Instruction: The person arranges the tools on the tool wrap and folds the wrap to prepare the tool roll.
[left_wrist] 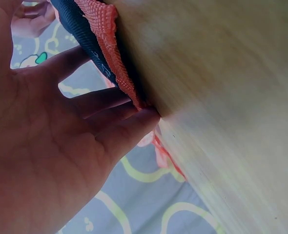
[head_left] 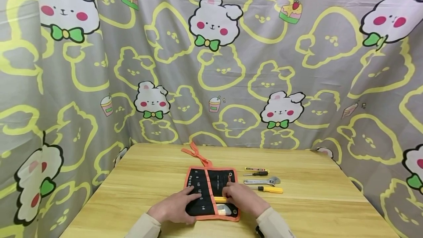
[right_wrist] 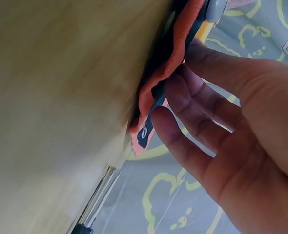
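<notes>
The left hand (head_left: 176, 205) lay with fingers spread on the left half of the tool pouch (head_left: 211, 179), open on the table (head_left: 310, 208). A yellow tool (head_left: 220, 199) and a cutter (head_left: 224, 209) sat in its right half. The right hand (head_left: 242, 197) bent over that yellow tool; whether it pinched it, I couldn't tell. Just beyond were a black-handled screwdriver (head_left: 261, 173), a wrench (head_left: 262, 181) and a yellow-handled screwdriver (head_left: 272, 190).

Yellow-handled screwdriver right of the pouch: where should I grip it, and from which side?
I'd grip the thick yellow handle from above and the near side. The screwdriver lies flat, handle pointing right; its thin shaft points left toward the right hand, and the wrench lies just beyond.
</notes>
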Tool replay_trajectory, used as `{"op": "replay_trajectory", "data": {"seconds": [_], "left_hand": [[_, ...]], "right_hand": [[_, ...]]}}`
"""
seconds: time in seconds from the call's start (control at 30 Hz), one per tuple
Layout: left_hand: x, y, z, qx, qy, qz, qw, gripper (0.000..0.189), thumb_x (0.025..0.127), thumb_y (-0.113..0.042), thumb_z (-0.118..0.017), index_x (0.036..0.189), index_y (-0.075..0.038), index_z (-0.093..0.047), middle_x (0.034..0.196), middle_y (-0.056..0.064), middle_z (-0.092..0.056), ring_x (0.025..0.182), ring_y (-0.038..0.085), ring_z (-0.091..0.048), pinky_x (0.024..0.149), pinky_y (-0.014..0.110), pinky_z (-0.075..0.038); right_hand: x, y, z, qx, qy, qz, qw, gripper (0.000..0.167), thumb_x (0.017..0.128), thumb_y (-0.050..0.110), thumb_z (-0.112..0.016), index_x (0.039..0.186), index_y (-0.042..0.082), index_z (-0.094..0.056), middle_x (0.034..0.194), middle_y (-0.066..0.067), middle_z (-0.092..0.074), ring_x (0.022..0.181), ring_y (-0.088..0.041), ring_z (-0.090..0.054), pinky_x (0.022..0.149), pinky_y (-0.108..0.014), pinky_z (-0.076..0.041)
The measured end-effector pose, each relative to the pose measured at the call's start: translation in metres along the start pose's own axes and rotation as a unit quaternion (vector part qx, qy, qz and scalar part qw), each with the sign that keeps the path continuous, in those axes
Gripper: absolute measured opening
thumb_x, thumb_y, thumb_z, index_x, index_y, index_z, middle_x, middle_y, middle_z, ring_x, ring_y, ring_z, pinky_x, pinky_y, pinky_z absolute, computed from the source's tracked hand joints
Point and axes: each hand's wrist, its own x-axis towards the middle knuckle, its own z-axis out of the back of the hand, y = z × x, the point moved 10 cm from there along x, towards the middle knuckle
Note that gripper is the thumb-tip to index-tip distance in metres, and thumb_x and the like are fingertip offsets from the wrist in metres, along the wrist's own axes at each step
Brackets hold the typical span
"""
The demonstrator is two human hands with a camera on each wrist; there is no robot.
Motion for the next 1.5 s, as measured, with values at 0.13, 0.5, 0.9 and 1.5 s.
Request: {"op": "replay_trajectory", "data": {"seconds": [0.13,0.5,0.9,1.5], "left_hand": [[0.0,-0.002,0.001,0.004,-0.002,-0.001,1.0,0.074,0.08,-0.047,-0.08,0.148,-0.029,-0.056,0.16,0.015,-0.04,0.14,0.04,-0.048,0.107,0.055,-0.046],[0.0,-0.002,0.001,0.003,-0.001,-0.005,1.0,0.074,0.081,-0.048,-0.08,0.148,-0.029,-0.056,0.16,0.016,-0.04,0.14,0.04,-0.048,0.107,0.054,-0.046],[0.001,-0.002,0.001,0.006,0.001,-0.006,1.0,0.073,0.082,-0.049,-0.079,0.148,-0.029,-0.056,0.159,0.017,-0.041,0.139,0.04,-0.049,0.107,0.053,-0.046],[-0.001,-0.002,0.002,0.004,-0.001,-0.001,1.0,0.074,0.081,-0.048,-0.08,0.148,-0.03,-0.055,0.16,0.015,-0.041,0.138,0.04,-0.049,0.106,0.053,-0.047]], "right_hand": [[0.003,0.002,-0.002,-0.005,-0.002,-0.001,1.0,0.005,0.092,0.017,-0.076,0.093,0.021,-0.074,0.088,0.01,-0.062,0.073,0.0,-0.051,0.066,-0.022,-0.05],[0.011,0.012,-0.007,-0.018,0.008,-0.001,0.9998,0.009,0.097,0.018,-0.07,0.095,0.018,-0.078,0.082,0.01,-0.058,0.068,-0.001,-0.047,0.062,-0.021,-0.046],[0.015,0.013,-0.01,-0.018,0.015,-0.012,0.9997,0.013,0.1,0.019,-0.067,0.097,0.017,-0.079,0.085,0.009,-0.064,0.071,-0.002,-0.054,0.065,-0.024,-0.05],[-0.012,-0.018,0.007,0.095,0.017,-0.008,0.9953,0.009,0.095,0.016,-0.073,0.104,0.013,-0.075,0.085,0.012,-0.065,0.07,0.003,-0.051,0.064,-0.023,-0.048]]}}
